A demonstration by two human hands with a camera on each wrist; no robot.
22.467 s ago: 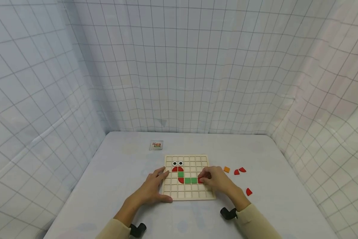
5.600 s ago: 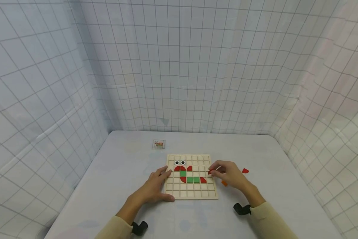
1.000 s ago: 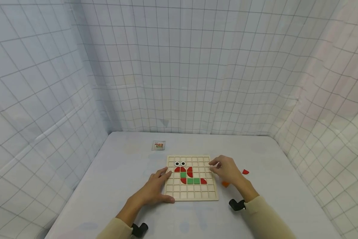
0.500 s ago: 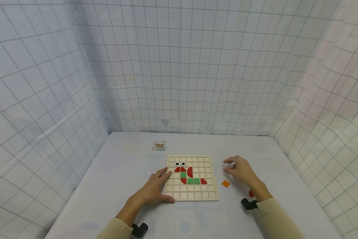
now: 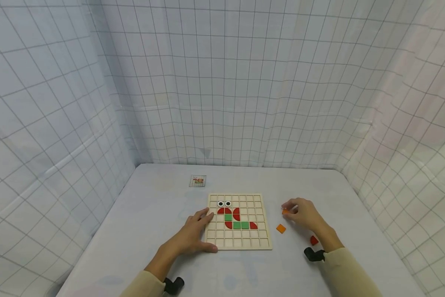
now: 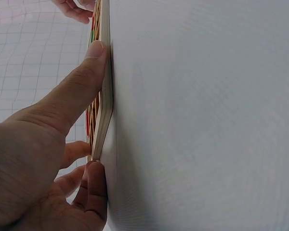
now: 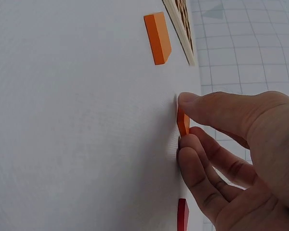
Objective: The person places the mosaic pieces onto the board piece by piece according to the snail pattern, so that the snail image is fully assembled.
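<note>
A pale wooden grid board (image 5: 250, 235) lies on the table with two eye tiles (image 5: 224, 203), several red quarter-round tiles (image 5: 236, 214) and green square tiles (image 5: 241, 225) in its cells. My left hand (image 5: 193, 233) rests at its near left corner, thumb along the front edge, fingers touching the left side. To the board's right, my right hand (image 5: 302, 213) pinches an orange tile (image 7: 182, 120) between thumb and fingertips, low at the table. Another orange tile (image 5: 280, 228) lies nearer the board. A red tile (image 5: 314, 240) sits beside the right wrist.
A small picture card (image 5: 198, 181) lies behind the board, to the left. In the right wrist view a red tile (image 7: 182, 214) is beyond the fingers. Grid-patterned white curtains (image 5: 222, 103) stand round the back and sides of the table.
Since the earliest frame, two red tiles have been added on the board. Within the last second my right hand has moved right from the board's edge and taken an orange tile. The left hand stays.
</note>
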